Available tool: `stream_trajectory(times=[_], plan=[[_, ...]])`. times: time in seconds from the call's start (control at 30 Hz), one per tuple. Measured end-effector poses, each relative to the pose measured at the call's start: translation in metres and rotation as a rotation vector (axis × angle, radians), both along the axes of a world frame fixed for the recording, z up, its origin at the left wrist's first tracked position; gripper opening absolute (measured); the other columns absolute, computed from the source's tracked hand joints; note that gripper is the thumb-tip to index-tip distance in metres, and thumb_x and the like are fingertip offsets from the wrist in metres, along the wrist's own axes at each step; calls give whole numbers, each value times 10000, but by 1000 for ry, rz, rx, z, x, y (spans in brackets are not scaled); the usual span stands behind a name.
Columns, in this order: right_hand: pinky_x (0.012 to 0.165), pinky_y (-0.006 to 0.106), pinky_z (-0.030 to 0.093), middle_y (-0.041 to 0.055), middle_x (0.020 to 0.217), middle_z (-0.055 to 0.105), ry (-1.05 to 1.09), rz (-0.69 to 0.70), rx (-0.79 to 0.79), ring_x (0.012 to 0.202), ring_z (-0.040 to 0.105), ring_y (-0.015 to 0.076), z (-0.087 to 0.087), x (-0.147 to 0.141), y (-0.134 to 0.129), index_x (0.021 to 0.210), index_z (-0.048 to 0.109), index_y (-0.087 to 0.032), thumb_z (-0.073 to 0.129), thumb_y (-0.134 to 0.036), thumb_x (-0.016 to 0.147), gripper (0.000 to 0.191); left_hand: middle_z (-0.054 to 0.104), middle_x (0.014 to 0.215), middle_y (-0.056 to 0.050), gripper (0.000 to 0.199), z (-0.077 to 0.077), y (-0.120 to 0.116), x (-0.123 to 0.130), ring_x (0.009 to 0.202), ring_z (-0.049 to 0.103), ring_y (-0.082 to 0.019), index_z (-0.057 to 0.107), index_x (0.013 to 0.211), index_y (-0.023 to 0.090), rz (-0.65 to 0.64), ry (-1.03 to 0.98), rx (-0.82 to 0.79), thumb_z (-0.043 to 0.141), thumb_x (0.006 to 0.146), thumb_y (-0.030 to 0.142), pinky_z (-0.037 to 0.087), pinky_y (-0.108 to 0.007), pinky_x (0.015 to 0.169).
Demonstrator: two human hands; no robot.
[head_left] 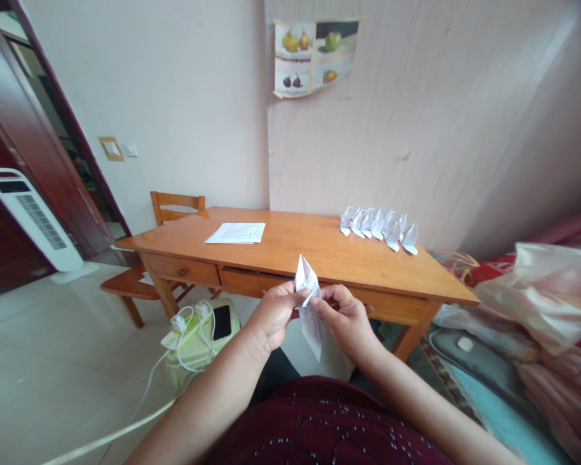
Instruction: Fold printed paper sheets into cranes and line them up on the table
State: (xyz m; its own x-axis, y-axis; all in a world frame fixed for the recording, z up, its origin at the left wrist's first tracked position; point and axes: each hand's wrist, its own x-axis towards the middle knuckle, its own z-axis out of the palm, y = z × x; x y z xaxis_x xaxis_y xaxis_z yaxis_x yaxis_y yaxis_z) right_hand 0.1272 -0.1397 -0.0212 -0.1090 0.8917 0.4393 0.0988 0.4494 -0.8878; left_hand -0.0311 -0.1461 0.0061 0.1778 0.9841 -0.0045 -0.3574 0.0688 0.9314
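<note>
Pinching pointed, folded white paper (312, 330) before the long brown wooden table (300, 229), left hand (275, 310) and right hand (346, 318) clasp it, probably steadying creases

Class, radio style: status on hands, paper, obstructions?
Left hand, right hand: both pinching folded paper. Paper's tips: one up, one down, before wooden desk. Nothing seen blocking either hand.

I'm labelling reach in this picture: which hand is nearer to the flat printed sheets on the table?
Left. The left hand is in front and to the right of the printed sheets; the right hand is also in front, farther right.
</note>
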Motion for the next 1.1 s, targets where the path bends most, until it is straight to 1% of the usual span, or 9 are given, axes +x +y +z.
stream_trajectory(times=[0.13,0.27,0.47,0.57,0.7,0.83,0.9,1.0,1.1], plan=[[615,295,437,20,746,617,42,-15,-44,673,533,164,3,-1,-1,808,651,-216,717,-456,826,249,699,822,-60,388,-1,-1,0,712,538,-148,757,992,145,25,56,50,792,745,441,404,-279,703],[623,293,427,16,743,614,95,11,-86,669,517,156,5,-2,-2,800,638,-208,723,-456,822,263,681,774,-37,362,2,-4,0,697,523,-150,767,980,173,30,110,85,760,778,475,392,-287,703],[606,282,401,2,713,591,165,53,-157,641,492,141,7,-1,-4,804,621,-201,731,-439,816,263,654,786,-34,336,2,-3,-3,696,513,-146,758,1013,182,14,133,101,710,830,460,380,-282,677],[597,276,388,-6,707,579,190,70,-177,628,480,133,10,-1,-4,803,611,-199,731,-440,815,270,643,779,-35,296,3,-3,-5,689,520,-143,754,999,168,-7,103,98,702,832,407,380,-276,658],[572,264,351,-27,674,541,221,90,-190,598,439,119,13,0,-5,784,590,-198,733,-452,812,293,661,814,-47,209,11,-7,-8,726,550,-156,754,947,152,-77,50,123,662,783,243,405,-277,674],[566,261,339,-34,660,515,204,67,-179,594,421,117,14,1,-5,783,584,-198,723,-459,822,298,703,982,-56,401,21,-13,-8,884,605,-185,737,1058,182,-196,58,183,613,691,78,446,-301,845],[565,261,340,-34,658,511,197,57,-179,592,418,117,14,1,-4,784,583,-197,721,-460,823,299,706,1032,-55,489,24,-15,-7,949,621,-198,717,1115,199,-216,66,185,605,668,34,439,-327,924],[571,262,345,-33,660,515,198,51,-177,594,422,118,14,1,-3,786,584,-195,721,-455,822,297,704,1043,-53,501,23,-15,-6,965,626,-199,703,1135,207,-200,60,175,619,674,28,435,-335,941],[576,262,353,-29,669,529,182,41,-156,599,437,119,13,0,-1,796,590,-193,719,-458,826,296,699,1004,-55,387,18,-13,-6,904,611,-183,703,1111,195,-147,37,156,653,736,118,442,-299,839]])
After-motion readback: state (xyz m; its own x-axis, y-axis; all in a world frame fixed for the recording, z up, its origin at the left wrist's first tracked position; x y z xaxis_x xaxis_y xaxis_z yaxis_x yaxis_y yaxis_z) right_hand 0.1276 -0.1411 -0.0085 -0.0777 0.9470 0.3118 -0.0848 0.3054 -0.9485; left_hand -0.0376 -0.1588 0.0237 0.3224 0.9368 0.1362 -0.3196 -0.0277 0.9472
